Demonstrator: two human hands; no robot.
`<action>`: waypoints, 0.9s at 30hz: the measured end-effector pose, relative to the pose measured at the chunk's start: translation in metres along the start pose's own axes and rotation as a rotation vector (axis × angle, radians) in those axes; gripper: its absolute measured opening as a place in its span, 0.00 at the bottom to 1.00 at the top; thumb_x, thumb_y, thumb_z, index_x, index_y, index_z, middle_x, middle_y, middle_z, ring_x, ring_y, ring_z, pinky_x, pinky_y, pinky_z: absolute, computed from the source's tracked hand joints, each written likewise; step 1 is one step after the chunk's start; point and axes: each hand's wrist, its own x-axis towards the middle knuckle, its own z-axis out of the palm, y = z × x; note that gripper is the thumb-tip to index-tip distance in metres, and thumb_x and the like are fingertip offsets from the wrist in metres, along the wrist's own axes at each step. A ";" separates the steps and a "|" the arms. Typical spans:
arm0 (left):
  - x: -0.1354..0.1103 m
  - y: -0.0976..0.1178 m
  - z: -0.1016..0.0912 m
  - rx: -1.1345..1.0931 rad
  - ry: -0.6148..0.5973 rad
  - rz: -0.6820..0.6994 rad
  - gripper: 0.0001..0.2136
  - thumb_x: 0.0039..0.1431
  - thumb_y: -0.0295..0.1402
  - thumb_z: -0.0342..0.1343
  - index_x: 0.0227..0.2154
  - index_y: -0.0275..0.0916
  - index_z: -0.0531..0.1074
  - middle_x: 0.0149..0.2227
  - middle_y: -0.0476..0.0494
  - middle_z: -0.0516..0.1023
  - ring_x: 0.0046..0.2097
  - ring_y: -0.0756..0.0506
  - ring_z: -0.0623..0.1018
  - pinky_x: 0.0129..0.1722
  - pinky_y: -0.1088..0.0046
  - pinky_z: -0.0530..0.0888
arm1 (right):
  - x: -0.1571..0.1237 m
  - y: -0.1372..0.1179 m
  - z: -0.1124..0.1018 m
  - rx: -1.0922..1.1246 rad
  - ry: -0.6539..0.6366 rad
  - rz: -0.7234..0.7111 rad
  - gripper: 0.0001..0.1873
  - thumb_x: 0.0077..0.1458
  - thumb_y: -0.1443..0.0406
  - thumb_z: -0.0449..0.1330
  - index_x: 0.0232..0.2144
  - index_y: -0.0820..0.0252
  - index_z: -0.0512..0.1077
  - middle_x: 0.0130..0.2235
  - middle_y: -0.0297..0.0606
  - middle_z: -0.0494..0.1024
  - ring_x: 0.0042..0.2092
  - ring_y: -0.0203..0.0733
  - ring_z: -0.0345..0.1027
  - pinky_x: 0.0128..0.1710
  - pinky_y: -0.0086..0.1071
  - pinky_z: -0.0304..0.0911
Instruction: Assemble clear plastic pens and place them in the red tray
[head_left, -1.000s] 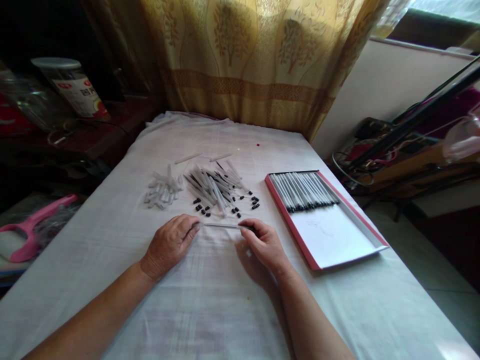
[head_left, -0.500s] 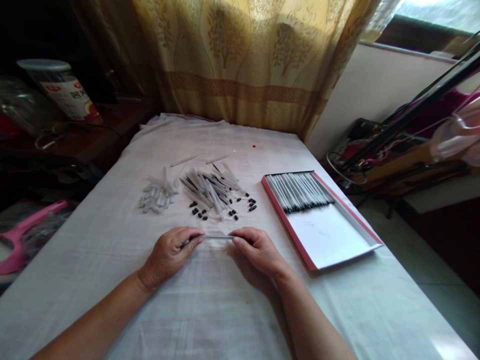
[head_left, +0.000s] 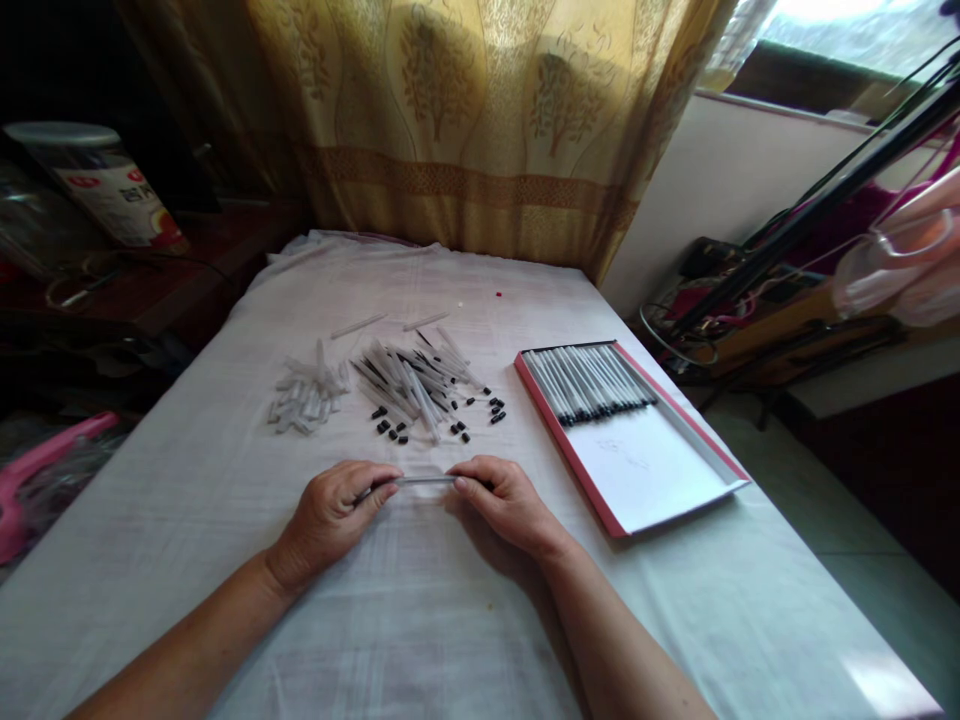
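Note:
A slim pen (head_left: 425, 480) lies level between my hands, low over the tablecloth. My left hand (head_left: 330, 512) is closed on one end of it, thumb pressed against the fingers. On the other end, my right hand (head_left: 508, 500) pinches it the same way; both tips are hidden by the fingers. Just beyond the hands spreads a pile of clear pen barrels and dark refills (head_left: 412, 380). Small black end plugs (head_left: 382, 427) are scattered around that pile. To its left sits a heap of clear pen caps (head_left: 306, 395).
At right, a shallow red-edged box (head_left: 568, 455) holds a row of pens (head_left: 589, 385) with black ends. Two loose clear tubes (head_left: 358, 326) and a tiny red piece (head_left: 499, 294) lie farther back. A curtain (head_left: 465, 130) hangs behind the table; a labelled jar (head_left: 112, 195) stands far left.
The whole scene has shifted slightly left as the camera turned. Both hands keep their grip on the pen, with little other visible movement.

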 end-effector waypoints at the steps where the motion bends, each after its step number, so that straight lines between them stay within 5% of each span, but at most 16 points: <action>1: 0.000 0.000 0.000 0.004 0.000 0.005 0.10 0.61 0.40 0.55 0.35 0.42 0.79 0.33 0.44 0.84 0.34 0.46 0.82 0.37 0.73 0.77 | 0.000 0.000 0.000 -0.004 -0.002 -0.004 0.11 0.58 0.63 0.58 0.37 0.56 0.80 0.35 0.38 0.83 0.36 0.40 0.75 0.39 0.32 0.68; 9: 0.004 0.000 0.005 -0.006 -0.036 -0.047 0.11 0.61 0.40 0.53 0.36 0.41 0.78 0.34 0.44 0.83 0.36 0.45 0.82 0.39 0.73 0.77 | 0.000 -0.011 -0.004 -0.087 -0.025 0.029 0.11 0.59 0.64 0.57 0.38 0.56 0.80 0.38 0.39 0.83 0.40 0.42 0.76 0.42 0.33 0.68; 12: 0.006 -0.002 0.006 -0.071 -0.036 -0.118 0.14 0.61 0.40 0.53 0.44 0.40 0.75 0.40 0.42 0.82 0.39 0.45 0.82 0.40 0.72 0.78 | -0.001 -0.015 -0.021 -0.150 0.022 0.003 0.11 0.58 0.66 0.57 0.39 0.54 0.80 0.39 0.39 0.83 0.41 0.43 0.76 0.43 0.34 0.68; 16: 0.007 -0.007 0.008 -0.152 0.009 -0.196 0.19 0.60 0.41 0.52 0.52 0.39 0.69 0.43 0.40 0.81 0.41 0.45 0.81 0.40 0.71 0.78 | 0.000 0.006 -0.085 -0.185 0.373 0.068 0.14 0.56 0.60 0.57 0.40 0.57 0.78 0.36 0.41 0.82 0.36 0.44 0.75 0.39 0.37 0.69; 21: 0.006 -0.009 0.011 -0.112 -0.018 -0.205 0.19 0.60 0.41 0.53 0.51 0.40 0.71 0.42 0.41 0.82 0.40 0.45 0.82 0.40 0.70 0.79 | 0.010 0.057 -0.193 -0.491 0.893 0.368 0.20 0.55 0.61 0.54 0.47 0.63 0.75 0.36 0.46 0.81 0.36 0.47 0.74 0.41 0.40 0.67; 24: 0.005 -0.010 0.013 -0.079 -0.010 -0.188 0.18 0.61 0.42 0.52 0.50 0.40 0.73 0.42 0.42 0.82 0.41 0.44 0.82 0.42 0.70 0.79 | 0.020 0.080 -0.230 -0.747 0.877 0.632 0.19 0.55 0.63 0.55 0.46 0.61 0.76 0.42 0.48 0.81 0.43 0.52 0.73 0.44 0.40 0.65; 27: 0.004 -0.011 0.014 -0.042 0.000 -0.153 0.17 0.61 0.42 0.52 0.49 0.41 0.73 0.42 0.43 0.83 0.41 0.45 0.82 0.43 0.70 0.79 | 0.031 0.096 -0.241 -0.863 0.776 0.768 0.20 0.57 0.62 0.54 0.49 0.59 0.76 0.45 0.49 0.80 0.45 0.53 0.73 0.44 0.41 0.65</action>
